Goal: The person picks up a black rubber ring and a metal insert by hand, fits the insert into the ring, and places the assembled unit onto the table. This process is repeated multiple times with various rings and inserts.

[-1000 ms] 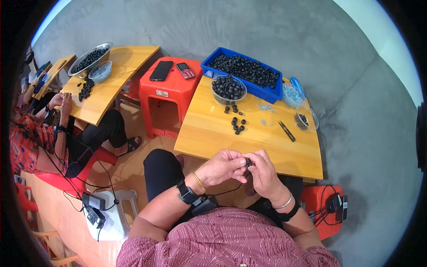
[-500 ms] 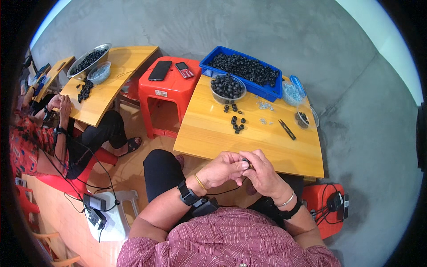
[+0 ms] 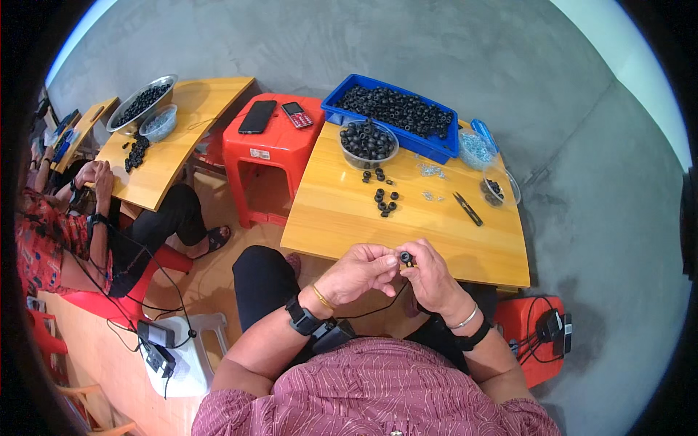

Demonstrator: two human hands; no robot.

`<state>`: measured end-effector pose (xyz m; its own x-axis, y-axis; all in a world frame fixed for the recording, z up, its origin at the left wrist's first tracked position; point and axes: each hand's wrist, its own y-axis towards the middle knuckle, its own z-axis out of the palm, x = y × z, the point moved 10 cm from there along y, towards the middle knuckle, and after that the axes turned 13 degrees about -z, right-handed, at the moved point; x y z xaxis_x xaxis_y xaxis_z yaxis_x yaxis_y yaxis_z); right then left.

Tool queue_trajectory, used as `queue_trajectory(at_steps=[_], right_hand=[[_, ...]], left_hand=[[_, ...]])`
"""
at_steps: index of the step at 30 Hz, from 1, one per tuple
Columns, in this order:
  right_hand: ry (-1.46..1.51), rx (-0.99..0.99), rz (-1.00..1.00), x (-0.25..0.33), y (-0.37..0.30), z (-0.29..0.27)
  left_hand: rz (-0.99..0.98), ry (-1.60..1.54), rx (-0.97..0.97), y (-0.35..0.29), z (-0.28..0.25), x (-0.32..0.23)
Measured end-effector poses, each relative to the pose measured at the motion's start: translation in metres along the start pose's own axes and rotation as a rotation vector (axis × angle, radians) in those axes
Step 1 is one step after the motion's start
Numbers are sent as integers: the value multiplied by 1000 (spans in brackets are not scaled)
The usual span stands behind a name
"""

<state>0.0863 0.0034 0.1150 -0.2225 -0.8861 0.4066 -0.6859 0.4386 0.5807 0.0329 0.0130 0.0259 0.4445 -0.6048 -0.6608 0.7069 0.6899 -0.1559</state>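
A small round black part with a hole in its face (image 3: 406,257) is pinched between the thumb and fingers of my right hand (image 3: 434,282), just off the table's near edge. Close beside it, my left hand (image 3: 361,272) has thumb and fingertips pressed together; anything between them is too small to make out. On the yellow wooden table (image 3: 327,231) ahead lie several loose black parts (image 3: 382,196). Black tweezers (image 3: 467,209) rest to their right, with small pale pieces (image 3: 431,171) scattered farther back.
A blue tray (image 3: 458,145) and a clear bowl (image 3: 369,161), both with black parts, stand at the back. Tubs of pale blue pieces (image 3: 476,149) and black parts (image 3: 493,190) sit at right. Two phones lie on a red stool (image 3: 270,145). Another person's hands (image 3: 96,174) work at left.
My left fingers have drawn slightly away from the black part. In my right hand, the part has turned so its holed face shows.
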Motion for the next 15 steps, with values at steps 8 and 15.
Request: queue_trajectory(at_steps=[8, 15], right_hand=[[-42, -9, -41, 6, 1, 1], [-57, -20, -57, 0, -6, 8]], left_hand=[[27, 12, -55, 4, -3, 2], [33, 21, -60, 5, -4, 3]])
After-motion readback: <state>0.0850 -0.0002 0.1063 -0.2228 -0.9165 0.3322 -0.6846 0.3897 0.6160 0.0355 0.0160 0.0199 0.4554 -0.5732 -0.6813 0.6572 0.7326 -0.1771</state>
